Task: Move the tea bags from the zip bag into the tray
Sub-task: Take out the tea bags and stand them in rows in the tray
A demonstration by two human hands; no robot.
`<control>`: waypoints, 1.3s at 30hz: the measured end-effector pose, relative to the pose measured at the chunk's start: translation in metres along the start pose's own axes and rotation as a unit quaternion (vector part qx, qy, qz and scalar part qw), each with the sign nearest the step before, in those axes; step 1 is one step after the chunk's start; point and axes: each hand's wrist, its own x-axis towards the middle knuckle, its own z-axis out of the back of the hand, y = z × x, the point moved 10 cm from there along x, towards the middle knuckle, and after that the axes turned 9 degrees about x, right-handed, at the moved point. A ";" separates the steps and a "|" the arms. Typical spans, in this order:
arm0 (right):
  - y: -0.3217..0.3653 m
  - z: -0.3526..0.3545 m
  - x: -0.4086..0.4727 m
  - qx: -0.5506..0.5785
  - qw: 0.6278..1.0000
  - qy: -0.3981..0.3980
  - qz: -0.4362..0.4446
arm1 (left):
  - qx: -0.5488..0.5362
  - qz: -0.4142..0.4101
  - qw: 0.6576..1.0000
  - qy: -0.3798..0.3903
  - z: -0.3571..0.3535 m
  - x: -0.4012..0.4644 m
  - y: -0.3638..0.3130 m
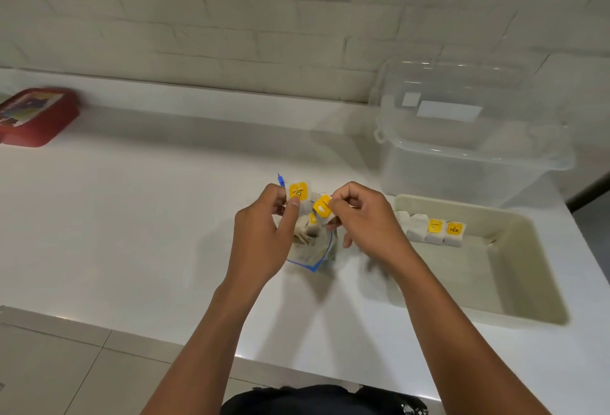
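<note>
A tag in the tray (pixel 515 282) is reading "TEA"; left hand (pixel 264 233) is gripping the zip bag (pixel 313 256), right hand (pixel 363 216) seemingly pinching a yellow-tagged tea bag (pixel 321 206).

One word reads clearly: "TEA", in dark capitals on the yellow tag (pixel 454 228) of the tea bag at the right end of the row standing against the far wall of the tray (pixel 528 282). The yellow tag next to it (pixel 435 226) bears dark print too small to read. The tag held up by the left hand (pixel 298 191) has blurred dark marks. The red box (pixel 36 116) at the counter's far left corner carries an unreadable printed label.
</note>
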 end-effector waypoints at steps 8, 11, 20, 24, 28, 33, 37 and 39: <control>-0.020 0.078 -0.013 0.109 0.993 -0.008 -0.046 | -0.028 -0.026 0.997 0.063 -0.059 -0.008 -0.053; -0.032 0.121 -0.020 0.111 0.991 -0.051 -0.062 | -0.045 -0.030 0.995 0.078 -0.083 -0.011 -0.070; -0.080 0.254 -0.025 -0.308 0.941 -0.119 -0.078 | 0.001 -0.098 0.988 0.115 -0.156 -0.035 -0.111; -0.105 0.271 -0.018 -0.377 0.911 -0.087 -0.142 | 0.039 -0.100 0.985 0.133 -0.184 -0.048 -0.108; -0.119 0.270 -0.006 -0.431 0.888 -0.058 -0.150 | 0.059 -0.106 0.983 0.140 -0.199 -0.056 -0.109; -0.123 0.270 0.006 -0.455 0.877 -0.072 -0.139 | 0.078 -0.113 0.982 0.131 -0.204 -0.052 -0.111; -0.110 0.272 0.010 -0.486 0.860 -0.120 -0.098 | 0.116 -0.122 0.975 0.142 -0.211 -0.051 -0.114; -0.108 0.271 0.011 -0.491 0.857 -0.127 -0.092 | 0.121 -0.126 0.974 0.142 -0.213 -0.053 -0.116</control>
